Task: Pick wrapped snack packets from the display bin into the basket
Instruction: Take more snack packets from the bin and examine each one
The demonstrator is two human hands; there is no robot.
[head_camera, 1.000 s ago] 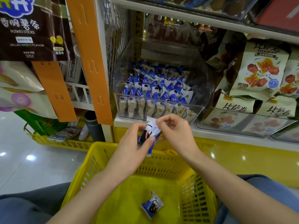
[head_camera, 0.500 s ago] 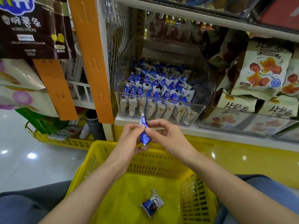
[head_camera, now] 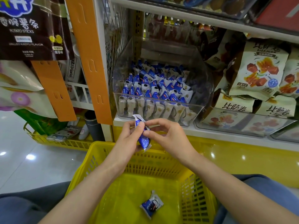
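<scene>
Landmark: one clear plastic display bin, open-topped, standing on a white shelf; every place below is read from it.
Bin stock: small blue-and-white wrapped snack packets standing in tight rows across the bin floor. Too many to count surely; dozens by eye.
Held packet: one of the same kind, blue wrap with white crimped ends. It is outside the bin, just below and in front of its front wall, roughly upright and tilted a little.
Left hand: just below the bin's front wall, thumb and fingers curled round the held packet.
Right hand: also below the bin's front, thumb and forefinger pinching the held packet from the other side.
Hands: two, together, both clamped on that single packet.
Basket: one yellow slotted plastic shopping basket, below the bin and nearer the person.
Loose packet: one, same kind, lying flat on the basket floor, well below the bin.
Right of bin: pale snack bags with red-orange print, at least four showing, stacked just beside it.
Left of bin: two orange slotted hanging strips; one dark brown potato-stick bag farther left and higher.
Lower left of bin: one second yellow basket, on the floor.
</scene>
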